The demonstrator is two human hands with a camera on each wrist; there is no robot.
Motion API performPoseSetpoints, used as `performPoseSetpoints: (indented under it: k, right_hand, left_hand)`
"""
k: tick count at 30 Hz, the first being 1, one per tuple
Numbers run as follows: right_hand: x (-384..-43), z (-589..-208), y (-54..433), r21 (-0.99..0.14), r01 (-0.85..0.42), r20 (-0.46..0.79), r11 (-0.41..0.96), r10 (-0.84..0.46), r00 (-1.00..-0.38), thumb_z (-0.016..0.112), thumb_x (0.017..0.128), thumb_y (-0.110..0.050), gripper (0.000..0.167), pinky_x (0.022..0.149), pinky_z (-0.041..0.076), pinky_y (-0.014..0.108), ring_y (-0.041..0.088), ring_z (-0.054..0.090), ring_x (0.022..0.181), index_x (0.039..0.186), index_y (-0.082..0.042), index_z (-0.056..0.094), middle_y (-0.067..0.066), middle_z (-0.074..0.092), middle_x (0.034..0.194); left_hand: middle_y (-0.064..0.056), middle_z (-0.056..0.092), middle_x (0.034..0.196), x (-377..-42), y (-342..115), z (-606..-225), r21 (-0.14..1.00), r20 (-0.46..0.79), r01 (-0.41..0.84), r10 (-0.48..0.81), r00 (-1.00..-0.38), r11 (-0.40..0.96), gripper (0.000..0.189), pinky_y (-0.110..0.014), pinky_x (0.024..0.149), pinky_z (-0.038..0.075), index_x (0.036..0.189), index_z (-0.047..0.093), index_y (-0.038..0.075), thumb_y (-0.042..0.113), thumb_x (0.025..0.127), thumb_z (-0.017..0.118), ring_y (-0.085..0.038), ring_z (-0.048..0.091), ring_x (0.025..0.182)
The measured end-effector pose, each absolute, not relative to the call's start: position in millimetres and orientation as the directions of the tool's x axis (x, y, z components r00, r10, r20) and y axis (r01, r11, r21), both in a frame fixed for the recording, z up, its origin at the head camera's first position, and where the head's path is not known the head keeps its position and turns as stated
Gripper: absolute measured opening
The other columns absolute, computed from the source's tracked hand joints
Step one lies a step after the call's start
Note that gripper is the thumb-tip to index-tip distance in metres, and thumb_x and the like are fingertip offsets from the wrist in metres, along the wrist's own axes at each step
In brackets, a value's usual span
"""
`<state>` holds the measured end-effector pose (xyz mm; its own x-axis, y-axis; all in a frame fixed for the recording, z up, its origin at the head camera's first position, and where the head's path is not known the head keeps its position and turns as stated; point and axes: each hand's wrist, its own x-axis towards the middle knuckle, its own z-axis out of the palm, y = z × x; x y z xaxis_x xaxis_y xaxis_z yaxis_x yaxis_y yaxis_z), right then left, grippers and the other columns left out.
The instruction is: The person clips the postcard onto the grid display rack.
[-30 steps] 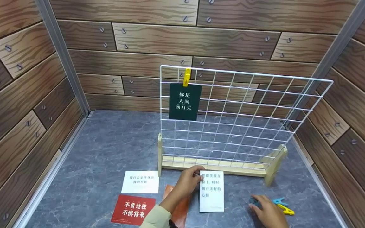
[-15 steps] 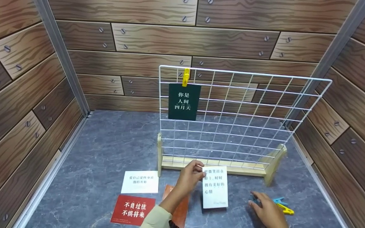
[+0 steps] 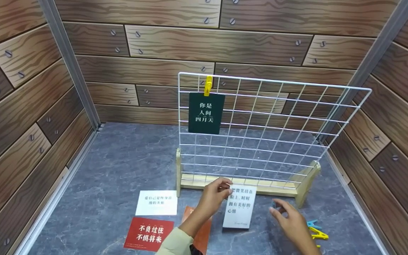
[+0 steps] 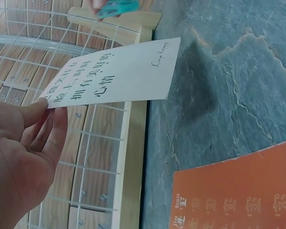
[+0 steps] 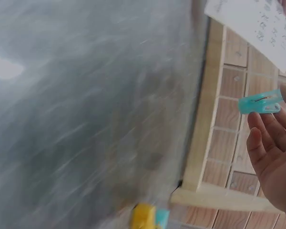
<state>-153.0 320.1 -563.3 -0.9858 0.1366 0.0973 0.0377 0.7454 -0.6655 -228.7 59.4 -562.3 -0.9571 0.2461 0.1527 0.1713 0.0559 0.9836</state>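
Observation:
My left hand pinches a white card by its upper left corner, thumb in front and fingers behind. The card is printed with dark characters and is raised off the table, its shadow showing in the left wrist view. Right of it, my right hand pinches a teal clothespin between thumb and fingers; in the head view the fingers mostly hide it. Behind both hands stands a white wire grid on a wooden base. A dark green card hangs at its upper left from a yellow clothespin.
On the table left of my hands lie another white card, a red card and an orange card partly under my left forearm. Blue and yellow clothespins lie beside my right wrist. Wood-patterned walls enclose the table.
My left hand has lifted the white card slightly, and it now tilts. My right hand has picked up the teal clothespin and moved up and left toward the card.

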Motion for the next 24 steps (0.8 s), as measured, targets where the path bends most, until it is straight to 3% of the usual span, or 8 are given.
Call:
performPoseSetpoints:
  k: [4, 8, 13, 19, 24]
  right_hand:
    - [-158, -551, 308, -0.717, -0.038, 0.181, 0.696, 0.133, -0.975, 0.065, 0.1, -0.027, 0.044, 0.078, 0.051, 0.027, 0.014, 0.062, 0.099, 0.138, -0.007, 0.059, 0.009, 0.069, 0.117]
    - [-162, -539, 299, -0.751, -0.124, 0.25, 0.648, 0.105, -0.962, 0.063, 0.101, -0.02, 0.043, 0.075, 0.05, 0.023, 0.008, 0.059, 0.098, 0.141, -0.006, 0.057, 0.01, 0.068, 0.117]
    - [-166, -522, 295, -0.758, -0.205, 0.324, 0.619, 0.084, -0.942, 0.064, 0.099, -0.011, 0.033, 0.073, 0.053, 0.022, 0.004, 0.059, 0.092, 0.131, -0.004, 0.063, 0.008, 0.067, 0.106]
    - [-176, -503, 293, -0.682, -0.394, 0.545, 0.616, 0.069, -0.835, 0.07, 0.089, 0.003, 0.028, 0.064, 0.048, 0.017, 0.0, 0.058, 0.081, 0.117, 0.0, 0.068, 0.011, 0.069, 0.092]
    - [-182, -484, 291, -0.654, -0.433, 0.602, 0.621, 0.079, -0.795, 0.073, 0.086, 0.005, 0.029, 0.064, 0.045, 0.013, -0.003, 0.057, 0.079, 0.114, -0.001, 0.07, 0.011, 0.07, 0.09]
  left_hand:
    - [-0.004, 0.069, 0.094, -229, 61, -558, 0.982, 0.167, 0.183, 0.236, -0.957, 0.051, 0.017, -0.046, 0.076, 0.06, 0.11, 0.069, 0.004, 0.002, 0.094, 0.067, -0.014, 0.065, 0.079]
    - [-0.005, 0.071, 0.092, -231, 62, -549, 0.973, 0.2, 0.22, 0.224, -0.954, 0.067, 0.017, -0.032, 0.072, 0.06, 0.111, 0.07, 0.003, 0.003, 0.094, 0.068, -0.009, 0.064, 0.077]
    - [-0.004, 0.07, 0.09, -233, 65, -535, 0.968, 0.221, 0.243, 0.233, -0.947, 0.069, 0.014, -0.022, 0.067, 0.054, 0.109, 0.07, 0.006, 0.005, 0.095, 0.067, -0.007, 0.06, 0.074]
    - [-0.003, 0.069, 0.093, -240, 68, -513, 0.949, 0.272, 0.303, 0.26, -0.927, 0.087, 0.015, -0.022, 0.07, 0.054, 0.111, 0.069, 0.007, 0.006, 0.096, 0.066, -0.005, 0.06, 0.076]
    - [-0.004, 0.07, 0.093, -247, 72, -496, 0.939, 0.302, 0.333, 0.257, -0.918, 0.087, 0.015, -0.022, 0.071, 0.055, 0.11, 0.069, 0.006, 0.005, 0.096, 0.065, -0.005, 0.06, 0.075]
